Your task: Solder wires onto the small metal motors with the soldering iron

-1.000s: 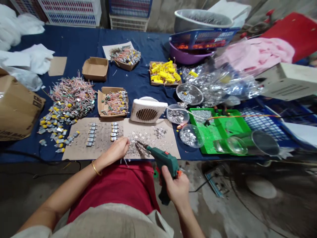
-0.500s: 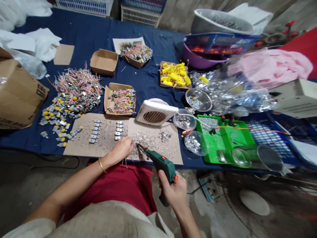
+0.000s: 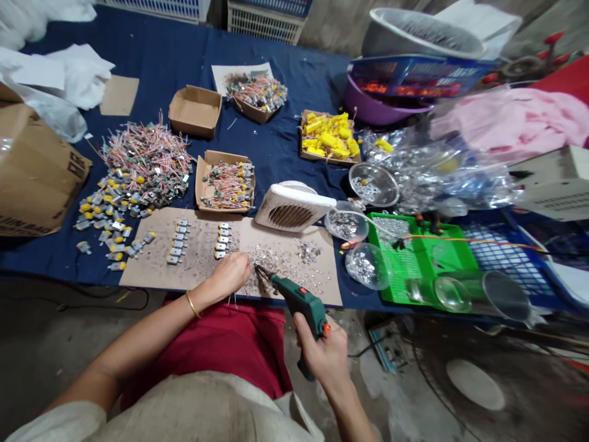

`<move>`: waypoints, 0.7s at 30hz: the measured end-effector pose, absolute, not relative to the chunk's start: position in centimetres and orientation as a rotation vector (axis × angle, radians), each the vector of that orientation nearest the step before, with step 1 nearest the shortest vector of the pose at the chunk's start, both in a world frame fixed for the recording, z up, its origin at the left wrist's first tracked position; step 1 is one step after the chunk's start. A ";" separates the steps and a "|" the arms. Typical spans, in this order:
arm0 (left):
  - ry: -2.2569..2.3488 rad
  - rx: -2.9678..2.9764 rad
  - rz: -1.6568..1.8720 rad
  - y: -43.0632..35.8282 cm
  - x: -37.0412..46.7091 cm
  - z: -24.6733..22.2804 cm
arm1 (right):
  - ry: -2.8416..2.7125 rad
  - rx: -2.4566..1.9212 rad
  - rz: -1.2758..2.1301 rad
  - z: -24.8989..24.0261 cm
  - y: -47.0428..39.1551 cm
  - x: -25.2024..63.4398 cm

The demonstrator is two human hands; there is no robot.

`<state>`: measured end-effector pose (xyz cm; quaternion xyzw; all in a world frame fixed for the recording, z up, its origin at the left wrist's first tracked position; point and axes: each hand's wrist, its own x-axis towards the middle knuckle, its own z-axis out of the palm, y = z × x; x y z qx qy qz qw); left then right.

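My right hand [image 3: 324, 350] is wrapped round the grip of a green soldering gun [image 3: 301, 301] with an orange trigger. Its dark tip points left, just short of my left hand [image 3: 232, 272]. That hand is closed in a pinch low over the cardboard sheet [image 3: 151, 264]; what its fingers hold is hidden, though thin wires [image 3: 234, 299] hang beneath it. Just above my left hand stands a row of small motors [image 3: 223, 236], with a second row of motors [image 3: 178, 242] farther left. Loose bits of metal [image 3: 308, 252] lie scattered right of the gun's tip.
A white fan unit [image 3: 294, 209] stands behind the tip. Wired motors fill a cardboard tray [image 3: 225, 184]; a large wired heap [image 3: 142, 159] lies left. Yellow parts [image 3: 329, 136] sit in another box. At right are bowls of metal pieces [image 3: 368, 266] and a green basket [image 3: 400, 270].
The head view has shifted slightly, so the table's contents sit a little differently in the picture. Both hands and the soldering gun keep nearly the same pose.
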<state>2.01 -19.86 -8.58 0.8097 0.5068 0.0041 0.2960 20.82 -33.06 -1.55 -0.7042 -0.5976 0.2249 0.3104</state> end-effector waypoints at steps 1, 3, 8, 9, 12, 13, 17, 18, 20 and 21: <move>1.348 2.153 0.008 -19.8 2.0 -8.5 | -1.585 -1.861 0.587 -1.5 -33.0 20.8; 1.350 2.152 0.004 -19.8 2.0 -8.4 | -1.598 -1.861 0.569 -1.5 -32.9 20.8; 1.349 2.153 -0.012 -19.7 2.1 -8.5 | -1.672 -1.810 0.538 -1.3 -32.8 20.6; 1.347 2.155 -0.014 -19.7 2.1 -8.5 | -1.690 -1.784 0.531 -1.3 -32.8 20.5; 1.354 2.154 -0.034 -19.7 2.1 -8.7 | -1.724 -1.721 0.509 -1.1 -32.5 20.1; 1.360 2.153 -0.043 -19.7 2.1 -8.7 | -1.731 -1.710 0.507 -1.0 -32.4 20.0; 1.369 2.164 -0.047 -19.6 2.2 -8.8 | -1.719 -1.694 0.550 -0.6 -32.6 19.7; 1.365 2.168 -0.043 -19.6 2.2 -8.8 | -1.689 -1.707 0.561 -0.6 -32.9 19.8; 1.355 2.169 -0.036 -19.6 2.2 -8.7 | -1.558 -1.777 0.570 -0.9 -33.8 20.2; 1.352 2.169 -0.034 -19.5 2.1 -8.7 | -1.445 -1.828 0.568 -1.2 -34.4 20.5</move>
